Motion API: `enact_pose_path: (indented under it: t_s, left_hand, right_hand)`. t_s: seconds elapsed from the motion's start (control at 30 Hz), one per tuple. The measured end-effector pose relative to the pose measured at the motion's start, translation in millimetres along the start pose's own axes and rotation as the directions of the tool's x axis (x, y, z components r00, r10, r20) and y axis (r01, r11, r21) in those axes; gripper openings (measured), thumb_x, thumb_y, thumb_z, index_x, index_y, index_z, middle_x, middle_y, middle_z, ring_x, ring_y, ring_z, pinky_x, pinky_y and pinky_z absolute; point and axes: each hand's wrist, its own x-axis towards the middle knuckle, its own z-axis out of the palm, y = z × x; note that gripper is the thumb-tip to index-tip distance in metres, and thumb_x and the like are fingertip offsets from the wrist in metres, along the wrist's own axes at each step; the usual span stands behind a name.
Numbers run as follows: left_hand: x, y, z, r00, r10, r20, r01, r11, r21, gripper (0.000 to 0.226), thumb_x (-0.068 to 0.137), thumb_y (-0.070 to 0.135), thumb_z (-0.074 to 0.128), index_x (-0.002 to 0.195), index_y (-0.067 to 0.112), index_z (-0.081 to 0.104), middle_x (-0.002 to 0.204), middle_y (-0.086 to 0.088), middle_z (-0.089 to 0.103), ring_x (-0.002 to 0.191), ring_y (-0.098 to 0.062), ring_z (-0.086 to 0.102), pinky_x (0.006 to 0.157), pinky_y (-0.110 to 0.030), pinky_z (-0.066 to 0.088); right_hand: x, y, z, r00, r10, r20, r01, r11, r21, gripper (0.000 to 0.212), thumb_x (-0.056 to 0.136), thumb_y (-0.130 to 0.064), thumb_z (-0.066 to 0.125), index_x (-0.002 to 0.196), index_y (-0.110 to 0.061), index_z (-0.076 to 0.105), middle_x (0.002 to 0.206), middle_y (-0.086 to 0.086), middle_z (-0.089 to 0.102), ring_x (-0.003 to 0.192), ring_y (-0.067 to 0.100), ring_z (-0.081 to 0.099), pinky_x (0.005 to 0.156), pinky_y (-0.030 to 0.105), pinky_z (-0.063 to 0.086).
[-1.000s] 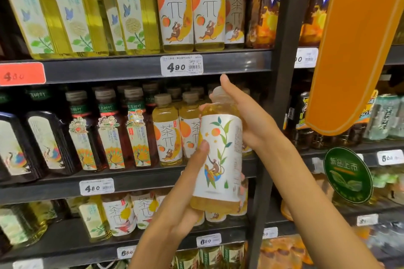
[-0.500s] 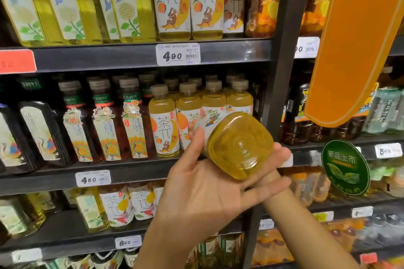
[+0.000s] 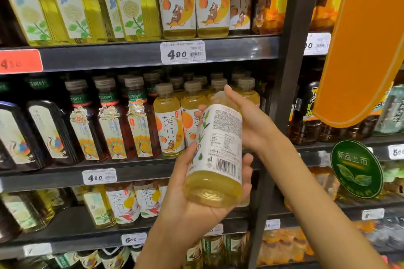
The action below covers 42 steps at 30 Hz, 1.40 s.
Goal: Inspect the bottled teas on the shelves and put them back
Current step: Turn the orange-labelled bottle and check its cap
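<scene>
- Centre frame: left hand (image 3: 196,194) cups the tea bottle (image 3: 215,155) base, right hand (image 3: 251,122) grips its top; back label being read.
- Next: return it upright to the middle shelf (image 3: 142,170) row.

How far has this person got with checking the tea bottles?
One pale tea bottle is off the shelf and mid-inspection: the left hand holds its base and the right hand grips its top, with the barcode side facing the camera. It is not yet put back on the middle shelf. The shelved bottles show no sign either way.
</scene>
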Motion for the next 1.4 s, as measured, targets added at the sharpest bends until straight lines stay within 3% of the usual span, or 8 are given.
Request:
enact_pose_path:
  t_s: [0.1,0.2,0.3,0.63,0.97,1.07,1.27,1.4]
  left_hand:
    - [-5.0,4.1,-3.2,0.995,0.062,-0.083,-0.035,0.954,0.298,0.068,0.057,0.029,0.089,0.114,0.0,0.067,0.109,-0.027,0.067,0.088,-0.037,0.069,0.074,-0.047,0.058]
    - [-6.8,5.4,-3.6,0.897,0.343,-0.279,0.06,0.532,0.845,0.079,0.064,0.053,0.078,0.134,0.029,0.05,0.12,0.003,0.067,0.108,-0.017,0.065,0.093,-0.038,0.053]
    - [-2.7,3.7,-8.9,0.852,0.48,-0.209,0.076,0.282,0.956,0.086,0.06,0.063,0.07,0.136,0.041,0.037,0.124,0.018,0.059,0.112,-0.003,0.058,0.099,-0.033,0.048]
    - [1.1,1.2,-54.1,0.937,0.286,-0.201,-0.023,0.624,0.781,0.075,0.059,0.06,0.061,0.125,0.025,0.05,0.11,0.008,0.072,0.106,-0.012,0.067,0.093,-0.034,0.052]
    - [18.8,8.2,-53.1,0.706,0.708,-0.024,-0.038,0.072,0.997,0.053,0.054,0.066,0.067,0.098,0.042,0.051,0.088,0.031,0.065,0.086,0.014,0.061,0.065,-0.004,0.047]
    - [18.0,7.9,-57.3,0.788,0.615,-0.02,-0.095,0.154,0.983,0.053,0.06,0.058,0.071,0.106,0.038,0.053,0.096,0.025,0.069,0.091,0.009,0.064,0.069,-0.007,0.049]
    - [12.2,23.6,-59.6,0.98,0.2,-0.022,-0.069,0.44,0.895,0.094,0.041,0.072,0.08,0.118,0.022,0.058,0.115,-0.002,0.071,0.111,-0.02,0.064,0.095,-0.036,0.05]
    - [16.2,14.7,-58.8,0.928,0.361,-0.086,-0.091,0.447,0.89,0.081,0.044,0.064,0.083,0.111,0.024,0.06,0.106,0.004,0.074,0.102,-0.014,0.068,0.086,-0.028,0.055]
  right_hand:
    - [10.0,7.9,-4.3,0.996,-0.09,0.027,0.093,0.984,-0.153,0.043,0.1,-0.045,0.037,0.108,-0.009,0.06,0.096,0.006,0.068,0.097,0.024,0.061,0.087,0.037,0.049]
    - [10.4,7.7,-5.0,0.985,-0.174,0.019,0.17,0.921,-0.349,0.043,0.096,-0.053,0.04,0.116,-0.022,0.062,0.103,0.002,0.072,0.104,0.02,0.066,0.091,0.034,0.051]
    - [6.8,11.1,-0.9,0.978,-0.2,0.062,0.207,0.876,-0.435,0.05,0.089,-0.052,0.055,0.12,-0.014,0.062,0.107,0.007,0.073,0.102,0.023,0.069,0.095,0.041,0.052]
    - [12.9,27.6,-10.4,0.92,-0.354,0.166,0.387,0.887,-0.254,0.031,0.088,-0.04,0.058,0.107,-0.018,0.069,0.103,0.003,0.073,0.098,0.019,0.069,0.087,0.033,0.056]
    - [12.3,26.8,-10.9,0.877,-0.442,0.188,0.468,0.7,-0.539,0.064,0.067,-0.063,0.072,0.12,-0.034,0.051,0.101,-0.025,0.068,0.102,-0.002,0.064,0.078,0.015,0.052]
    - [13.0,28.0,-14.9,0.888,-0.427,0.171,0.458,0.786,-0.415,0.05,0.07,-0.032,0.076,0.116,-0.022,0.059,0.099,-0.007,0.073,0.097,0.016,0.069,0.08,0.03,0.057]
    - [16.4,30.5,-14.2,0.858,-0.404,0.317,0.473,0.862,-0.181,0.104,0.049,-0.051,0.087,0.134,-0.007,0.048,0.117,0.019,0.064,0.11,0.039,0.061,0.097,0.053,0.047]
    - [18.0,26.8,-12.3,0.849,-0.368,0.378,0.468,0.857,-0.215,0.089,0.061,-0.05,0.082,0.135,-0.013,0.049,0.119,0.007,0.067,0.111,0.027,0.063,0.093,0.041,0.051]
